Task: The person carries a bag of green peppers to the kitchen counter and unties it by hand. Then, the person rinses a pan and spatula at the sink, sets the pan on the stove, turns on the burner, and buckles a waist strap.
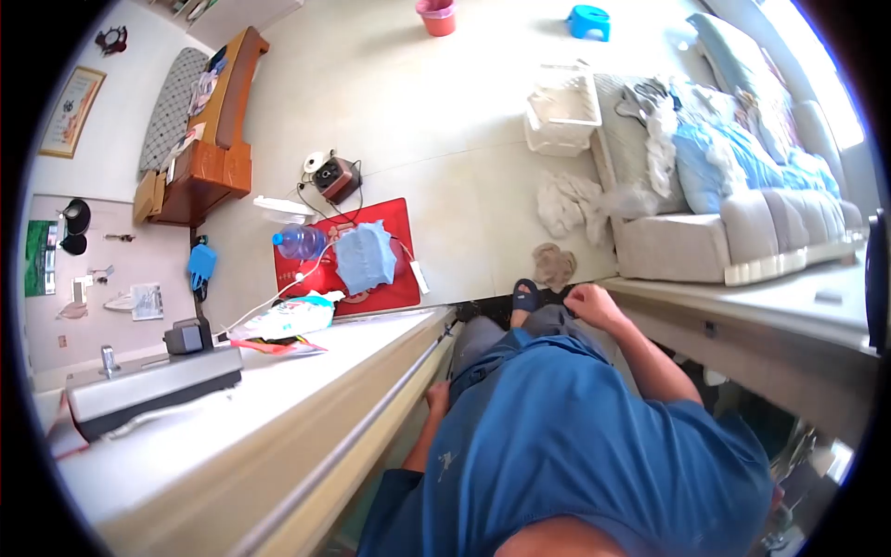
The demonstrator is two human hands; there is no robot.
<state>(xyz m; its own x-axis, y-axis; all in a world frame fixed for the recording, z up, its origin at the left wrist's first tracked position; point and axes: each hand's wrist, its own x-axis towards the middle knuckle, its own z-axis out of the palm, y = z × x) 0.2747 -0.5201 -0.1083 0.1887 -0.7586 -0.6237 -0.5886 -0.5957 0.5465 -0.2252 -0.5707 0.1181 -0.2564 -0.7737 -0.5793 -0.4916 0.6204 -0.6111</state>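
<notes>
My right hand (590,304) is raised a little in front of the body, beside the end of the white ledge on the right, its fingers curled in; what it holds, if anything, is too small to make out. Low by my left hip hangs my left hand (437,397), close to the edge of the left counter (371,348). Its fingers are mostly hidden. A sandalled foot (525,299) shows past the body, near a crumpled beige cloth (554,265) on the floor.
Ahead lies a red mat (399,295) with a blue cloth (365,258) and a large bottle (302,242). A white basket (561,111) stands beside the sofa (673,247), which is heaped with bedding. Farther off are a pink bin (436,18) and a blue stool (589,22).
</notes>
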